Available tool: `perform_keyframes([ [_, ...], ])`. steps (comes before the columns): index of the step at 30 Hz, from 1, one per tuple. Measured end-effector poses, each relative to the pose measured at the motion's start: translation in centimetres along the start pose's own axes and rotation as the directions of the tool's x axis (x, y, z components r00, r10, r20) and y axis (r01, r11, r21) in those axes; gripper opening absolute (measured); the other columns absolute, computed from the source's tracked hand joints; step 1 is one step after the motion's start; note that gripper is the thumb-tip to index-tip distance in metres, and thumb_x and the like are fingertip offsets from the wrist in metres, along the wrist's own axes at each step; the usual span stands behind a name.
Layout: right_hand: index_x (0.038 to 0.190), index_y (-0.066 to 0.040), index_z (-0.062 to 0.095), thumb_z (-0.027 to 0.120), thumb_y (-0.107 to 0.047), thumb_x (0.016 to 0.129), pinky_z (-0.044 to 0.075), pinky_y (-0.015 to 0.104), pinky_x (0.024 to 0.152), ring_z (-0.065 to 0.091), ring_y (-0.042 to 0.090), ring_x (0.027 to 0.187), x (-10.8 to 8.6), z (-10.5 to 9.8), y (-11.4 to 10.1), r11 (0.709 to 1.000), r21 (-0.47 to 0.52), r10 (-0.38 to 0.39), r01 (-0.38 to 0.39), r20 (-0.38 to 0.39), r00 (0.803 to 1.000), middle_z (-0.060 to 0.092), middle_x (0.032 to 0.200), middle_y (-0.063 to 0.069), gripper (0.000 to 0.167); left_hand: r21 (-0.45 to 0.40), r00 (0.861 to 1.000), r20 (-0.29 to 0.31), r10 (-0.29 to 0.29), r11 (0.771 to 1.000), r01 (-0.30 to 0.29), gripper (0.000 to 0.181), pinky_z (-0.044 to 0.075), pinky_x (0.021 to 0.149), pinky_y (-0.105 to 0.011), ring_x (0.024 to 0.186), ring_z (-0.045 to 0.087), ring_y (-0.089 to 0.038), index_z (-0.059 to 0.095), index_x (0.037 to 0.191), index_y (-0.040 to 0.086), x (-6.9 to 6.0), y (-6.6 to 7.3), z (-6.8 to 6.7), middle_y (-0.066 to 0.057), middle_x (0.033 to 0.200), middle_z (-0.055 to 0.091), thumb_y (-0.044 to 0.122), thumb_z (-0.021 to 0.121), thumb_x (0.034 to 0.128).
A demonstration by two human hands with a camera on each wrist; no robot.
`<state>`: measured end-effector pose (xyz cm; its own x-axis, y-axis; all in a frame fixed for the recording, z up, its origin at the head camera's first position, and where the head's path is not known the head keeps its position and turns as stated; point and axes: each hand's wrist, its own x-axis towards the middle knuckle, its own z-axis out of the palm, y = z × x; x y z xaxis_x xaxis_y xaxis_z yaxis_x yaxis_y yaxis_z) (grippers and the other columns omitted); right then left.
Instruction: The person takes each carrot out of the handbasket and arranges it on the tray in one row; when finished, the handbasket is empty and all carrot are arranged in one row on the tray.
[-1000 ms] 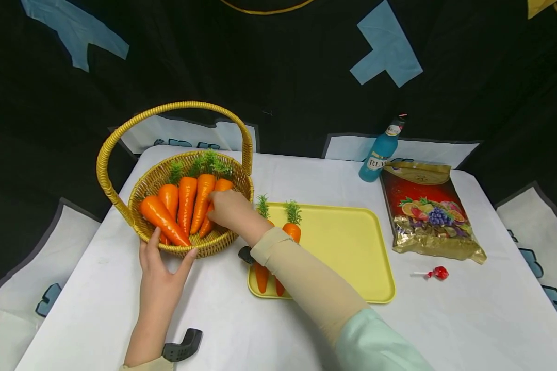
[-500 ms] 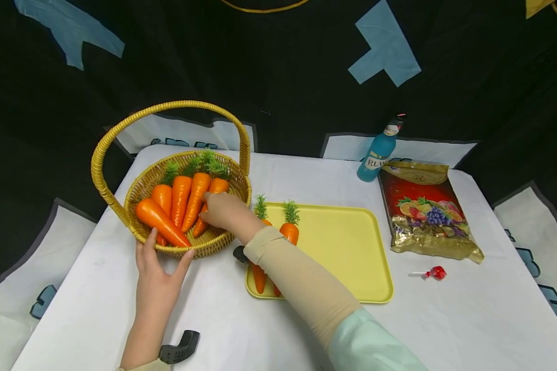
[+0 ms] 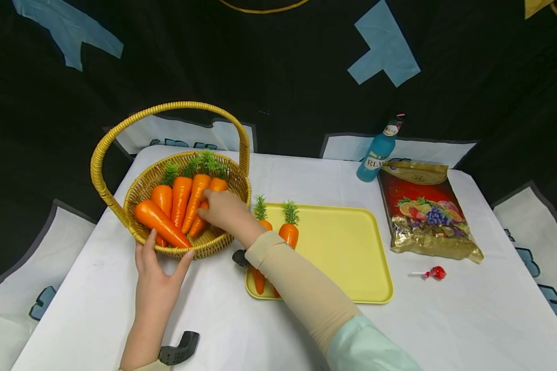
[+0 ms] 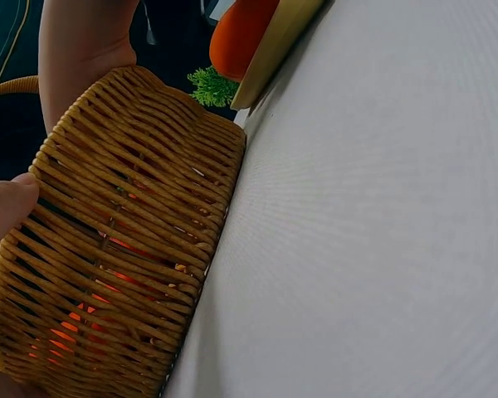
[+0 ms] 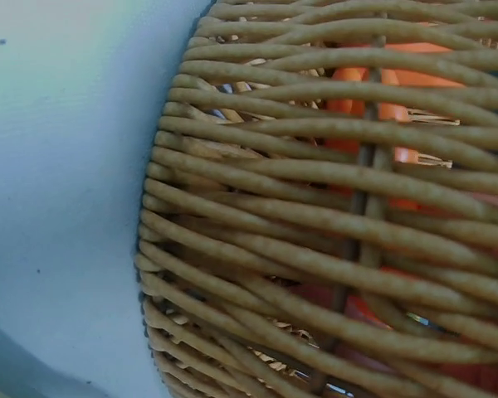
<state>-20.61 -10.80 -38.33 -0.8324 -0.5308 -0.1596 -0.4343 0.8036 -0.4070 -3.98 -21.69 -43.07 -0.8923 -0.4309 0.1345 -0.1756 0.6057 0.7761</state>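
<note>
My right hand (image 3: 227, 208) pinched the rightmost carrot (image 3: 198, 225) inside the wicker basket (image 3: 211, 250).

The carrot lay on a slant, its leafy end away from me; my index finger and thumb were clamped on its right side partway along, with its tip poking out below them, while I couldn't tell how my other fingers sat, since my hand hid them. The other carrots (image 3: 181, 203) lay to the left of my fingertips, in the same basket. My left hand (image 3: 158, 273) rested against the near rim, thumb and fingers spread apart. My right sleeve (image 3: 306, 286) crossed the yellow tray (image 3: 343, 252), partly covering two more carrots (image 3: 289, 234) there. Through the weave, the right wrist view gave me only patches of orange.
</note>
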Motion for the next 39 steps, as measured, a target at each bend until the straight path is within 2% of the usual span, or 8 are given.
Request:
perform_keyframes([
  [3,0.130,-0.024,0.056,0.056,-0.040,0.096,0.045,0.025,0.057,0.057,0.013,0.068,-0.1,-0.1,0.1,0.999,0.043,0.000,0.001,-0.031,1.000,0.062,0.083,-0.005,0.038,-0.004,1.000,0.000,0.005,1.000,-0.005,0.092,0.030,0.100,-0.065,0.139,0.021,-0.042,0.012,0.155,0.015,0.0,0.0,0.0,-0.009,0.160,-0.002,0.035,0.072,0.0877],
  [7,0.127,-0.024,0.058,0.057,-0.042,0.096,0.045,0.023,0.059,0.057,0.012,0.070,-0.2,-0.1,0.3,0.996,0.081,-0.038,0.045,-0.084,0.996,0.065,0.089,-0.005,0.036,-0.005,1.000,0.000,0.005,1.000,-0.005,0.092,0.030,0.100,-0.065,0.139,0.021,-0.042,0.011,0.155,0.015,0.0,0.0,0.0,-0.008,0.160,-0.002,0.035,0.071,0.0879],
  [14,0.124,-0.024,0.061,0.063,-0.043,0.092,0.045,0.022,0.074,0.059,0.010,0.090,-0.3,-0.3,0.8,0.975,0.154,-0.134,0.158,-0.152,0.979,0.066,0.106,-0.005,0.037,-0.007,1.000,-0.018,0.018,1.000,-0.019,0.092,0.030,0.099,-0.066,0.139,0.022,-0.043,0.013,0.155,0.016,0.0,-0.1,0.1,-0.009,0.160,-0.002,0.032,0.073,0.0871],
  [21,0.122,-0.024,0.063,0.065,-0.027,0.091,0.043,0.021,0.071,0.054,0.010,0.085,-0.6,-0.5,1.3,0.939,0.273,-0.164,0.207,-0.173,0.971,0.064,0.115,-0.005,0.031,-0.004,1.000,-0.018,0.017,1.000,-0.017,0.091,0.030,0.099,-0.066,0.139,0.021,-0.043,0.013,0.155,0.015,0.0,-0.2,0.2,-0.009,0.160,-0.002,0.033,0.072,0.0874],
  [26,0.120,-0.024,0.065,0.065,-0.022,0.091,0.044,0.020,0.071,0.055,0.010,0.088,-0.6,-0.5,1.5,0.917,0.326,-0.172,0.230,-0.197,0.965,0.063,0.117,-0.006,0.029,0.004,1.000,-0.015,0.011,1.000,-0.011,0.092,0.029,0.099,-0.067,0.139,0.021,-0.044,0.012,0.155,0.015,0.1,-0.2,0.1,-0.011,0.160,-0.001,0.036,0.072,0.0874],
  [29,0.120,-0.023,0.065,0.066,-0.021,0.091,0.044,0.020,0.068,0.056,0.010,0.083,-0.8,-0.5,1.6,0.894,0.371,-0.182,0.251,-0.211,0.960,0.063,0.116,-0.005,0.030,0.004,1.000,-0.009,0.001,1.000,-0.001,0.092,0.028,0.099,-0.068,0.139,0.020,-0.044,0.012,0.155,0.016,0.1,-0.2,0.1,-0.011,0.160,-0.002,0.037,0.071,0.0877],
  [34,0.122,-0.023,0.064,0.065,-0.019,0.091,0.046,0.021,0.058,0.054,0.010,0.064,-1.1,-0.4,2.1,0.840,0.453,-0.208,0.299,-0.240,0.948,0.062,0.115,-0.005,0.031,-0.005,1.000,-0.004,-0.004,1.000,0.004,0.092,0.027,0.099,-0.068,0.140,0.018,-0.044,0.012,0.155,0.016,0.1,-0.2,0.1,-0.012,0.160,-0.003,0.038,0.071,0.0879],
  [39,0.122,-0.021,0.064,0.065,-0.018,0.092,0.048,0.017,0.065,0.057,0.006,0.074,-1.1,-0.4,2.5,0.797,0.480,-0.244,0.367,-0.300,0.922,0.061,0.118,-0.005,0.031,0.020,1.000,-0.004,-0.005,1.000,0.005,0.092,0.029,0.096,-0.070,0.137,0.023,-0.047,0.011,0.155,0.015,0.2,0.0,0.0,-0.012,0.160,-0.001,0.039,0.070,0.0882],
])
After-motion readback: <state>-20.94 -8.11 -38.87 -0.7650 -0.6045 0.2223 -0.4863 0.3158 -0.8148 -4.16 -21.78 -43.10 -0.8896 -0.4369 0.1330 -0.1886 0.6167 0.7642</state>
